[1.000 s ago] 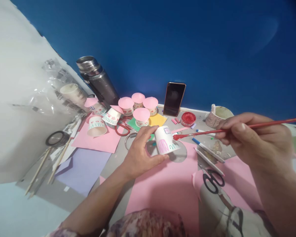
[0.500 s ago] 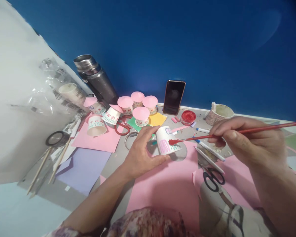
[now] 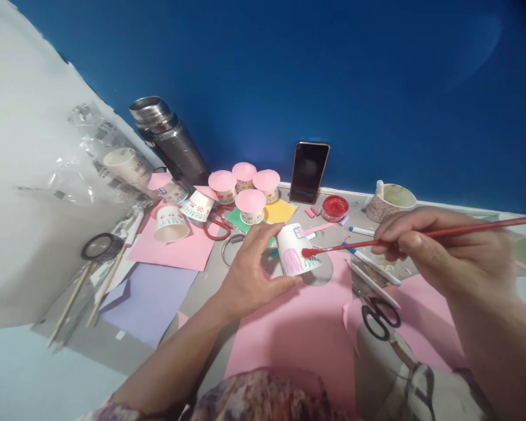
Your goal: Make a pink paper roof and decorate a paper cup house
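My left hand is closed around a white paper cup, tilted with its mouth downward above pink paper. A purple door shape, a small window and green grass strokes are drawn on the cup. In my right hand is a red-handled paintbrush, pinched between thumb and fingers. Its tip, loaded with red, meets the cup's side near the grass strokes. A jar of red paint stands behind the cup. Several decorated cups with pink paper tops are grouped at the back.
A dark flask stands back left, and a phone leans on the blue wall. At right lie markers, black-handled scissors and a patterned cup. Tape and wooden sticks are at left.
The brush tip has shifted very slightly on the cup's side, and my right hand has moved a little with it. The cup stays in my left hand in nearly the same spot.
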The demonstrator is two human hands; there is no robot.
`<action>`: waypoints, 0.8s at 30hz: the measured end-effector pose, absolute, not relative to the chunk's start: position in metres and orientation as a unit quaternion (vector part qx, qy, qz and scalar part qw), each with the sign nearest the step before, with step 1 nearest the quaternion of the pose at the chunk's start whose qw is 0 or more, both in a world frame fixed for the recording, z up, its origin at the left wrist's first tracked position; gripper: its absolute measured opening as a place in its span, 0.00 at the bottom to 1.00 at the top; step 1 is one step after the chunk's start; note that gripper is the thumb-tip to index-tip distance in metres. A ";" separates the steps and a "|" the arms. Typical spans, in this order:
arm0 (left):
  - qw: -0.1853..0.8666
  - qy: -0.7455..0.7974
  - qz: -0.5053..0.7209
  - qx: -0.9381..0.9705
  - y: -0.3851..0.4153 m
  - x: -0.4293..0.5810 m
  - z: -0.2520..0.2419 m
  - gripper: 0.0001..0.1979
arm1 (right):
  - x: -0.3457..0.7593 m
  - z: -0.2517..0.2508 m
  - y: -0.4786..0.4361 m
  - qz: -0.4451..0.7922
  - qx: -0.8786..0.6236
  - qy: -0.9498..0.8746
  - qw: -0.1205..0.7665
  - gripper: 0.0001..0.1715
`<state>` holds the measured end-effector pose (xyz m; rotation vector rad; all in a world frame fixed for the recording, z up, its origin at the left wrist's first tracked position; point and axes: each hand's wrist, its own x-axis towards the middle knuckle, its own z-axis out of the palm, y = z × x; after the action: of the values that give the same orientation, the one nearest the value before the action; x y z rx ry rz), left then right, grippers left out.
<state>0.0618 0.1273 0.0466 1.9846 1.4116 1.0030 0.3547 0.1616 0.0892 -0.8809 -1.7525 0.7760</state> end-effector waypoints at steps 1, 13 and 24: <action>0.248 0.515 0.373 0.731 0.127 0.062 0.046 0.40 | 0.355 0.089 0.161 0.318 -0.365 -0.718 0.500 0.07; 0.226 0.502 0.386 0.740 0.127 0.063 0.043 0.41 | 0.354 0.094 0.163 0.282 -0.349 -0.752 0.482 0.09; 0.237 0.506 0.372 0.741 0.127 0.063 0.044 0.40 | 0.353 0.092 0.160 0.296 -0.365 -0.733 0.492 0.08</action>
<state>0.0627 0.1272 0.0444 2.0303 1.3869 1.0203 0.3532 0.1604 0.0915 -0.8852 -1.7799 0.7184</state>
